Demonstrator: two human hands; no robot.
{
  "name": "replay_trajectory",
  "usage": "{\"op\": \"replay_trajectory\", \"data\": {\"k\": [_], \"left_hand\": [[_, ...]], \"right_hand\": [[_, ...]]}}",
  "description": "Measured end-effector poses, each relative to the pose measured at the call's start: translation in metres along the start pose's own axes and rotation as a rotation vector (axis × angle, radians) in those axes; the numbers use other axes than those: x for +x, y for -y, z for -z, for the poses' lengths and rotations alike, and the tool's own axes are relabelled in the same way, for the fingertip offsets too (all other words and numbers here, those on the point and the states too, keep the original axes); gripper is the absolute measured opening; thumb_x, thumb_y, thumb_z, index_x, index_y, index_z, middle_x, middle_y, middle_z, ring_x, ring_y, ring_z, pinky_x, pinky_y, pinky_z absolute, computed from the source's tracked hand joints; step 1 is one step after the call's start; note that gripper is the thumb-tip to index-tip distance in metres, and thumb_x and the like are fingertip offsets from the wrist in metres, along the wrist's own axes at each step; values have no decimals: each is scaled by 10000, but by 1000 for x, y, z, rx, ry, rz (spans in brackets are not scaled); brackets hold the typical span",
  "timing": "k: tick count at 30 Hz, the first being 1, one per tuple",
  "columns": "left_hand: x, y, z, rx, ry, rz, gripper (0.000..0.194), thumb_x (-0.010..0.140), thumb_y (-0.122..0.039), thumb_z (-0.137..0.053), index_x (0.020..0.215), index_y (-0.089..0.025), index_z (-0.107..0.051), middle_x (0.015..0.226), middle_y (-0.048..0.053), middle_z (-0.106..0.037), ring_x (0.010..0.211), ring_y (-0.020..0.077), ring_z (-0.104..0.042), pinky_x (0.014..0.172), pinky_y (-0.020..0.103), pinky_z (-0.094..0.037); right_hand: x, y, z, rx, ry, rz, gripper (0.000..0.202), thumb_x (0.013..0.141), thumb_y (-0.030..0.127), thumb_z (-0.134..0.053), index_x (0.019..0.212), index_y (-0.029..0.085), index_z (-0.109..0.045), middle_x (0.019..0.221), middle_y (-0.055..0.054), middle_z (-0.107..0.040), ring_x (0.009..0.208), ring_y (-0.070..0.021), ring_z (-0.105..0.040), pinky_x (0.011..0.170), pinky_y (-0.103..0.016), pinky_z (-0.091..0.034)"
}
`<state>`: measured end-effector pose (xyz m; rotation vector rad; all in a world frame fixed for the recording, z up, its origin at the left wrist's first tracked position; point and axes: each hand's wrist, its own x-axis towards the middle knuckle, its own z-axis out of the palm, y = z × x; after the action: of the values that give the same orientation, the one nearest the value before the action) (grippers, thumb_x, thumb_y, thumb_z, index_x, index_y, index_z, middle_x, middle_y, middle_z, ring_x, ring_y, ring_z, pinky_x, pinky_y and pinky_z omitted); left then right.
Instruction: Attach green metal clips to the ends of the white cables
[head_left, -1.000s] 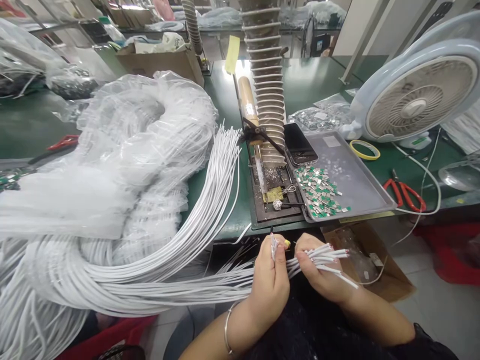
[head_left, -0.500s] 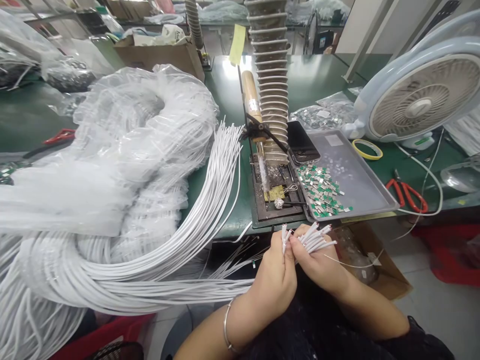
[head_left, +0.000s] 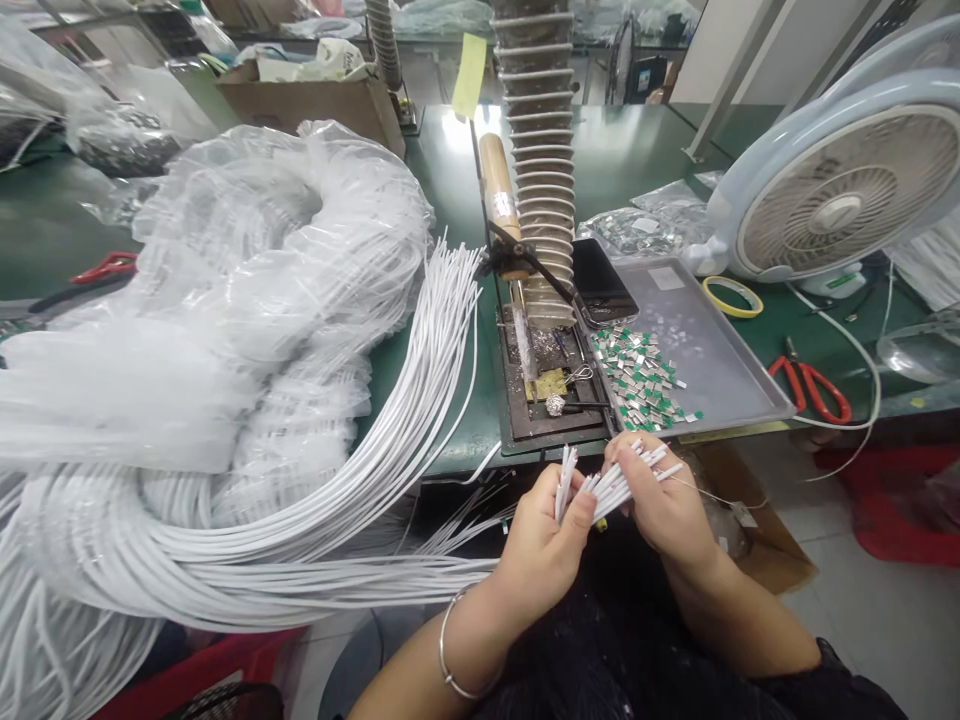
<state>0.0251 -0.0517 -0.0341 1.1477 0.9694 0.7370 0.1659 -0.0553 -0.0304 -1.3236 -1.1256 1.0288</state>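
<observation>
My left hand (head_left: pixel 546 540) is closed round a bunch of white cables (head_left: pixel 616 488), with a few cut ends standing up between thumb and fingers. The rest of the bunch fans out to the right, where my right hand (head_left: pixel 664 505) grips the cables near their ends. Small dark or reddish wire tips show at those ends. From my left hand the cables (head_left: pixel 390 583) run off to the left. Just beyond my hands lies a metal tray (head_left: pixel 731 385) holding a pile of small green-and-silver connectors (head_left: pixel 645 378).
A soldering iron (head_left: pixel 499 185) hangs in a stand under a ribbed exhaust hose (head_left: pixel 534 150). To the left rests a large plastic-wrapped cable coil (head_left: pixel 285 240). Rightward are a phone (head_left: pixel 602 280), yellow tape (head_left: pixel 732 297), red-handled cutters (head_left: pixel 814 385) and a fan (head_left: pixel 840 200).
My right hand has moved a little right, away from my left hand, and now grips the cables closer to their tips. More of the bunch shows between my hands.
</observation>
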Motion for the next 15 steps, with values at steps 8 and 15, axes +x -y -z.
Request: {"op": "replay_trajectory", "data": {"k": [8,15], "left_hand": [[2,-17,-3,183,-90,9,202,702,-309,-612,684,-183,-456,583,-56,-439,516,84,-376,505,213,-340],[2,-9,-7,169,-147,-49,235,781,-346,-534,646,-196,-416,531,-66,-390,478,83,-349,478,210,-309]], "right_hand": [[-2,12,-2,-105,-22,54,287,863,411,-507,681,190,-517,483,58,-468,366,-67,-417,351,-186,-336],[-9,3,-11,6,-29,14,291,875,410,-502,687,188,-505,453,64,-469,356,-68,-425,350,-184,-339]]}}
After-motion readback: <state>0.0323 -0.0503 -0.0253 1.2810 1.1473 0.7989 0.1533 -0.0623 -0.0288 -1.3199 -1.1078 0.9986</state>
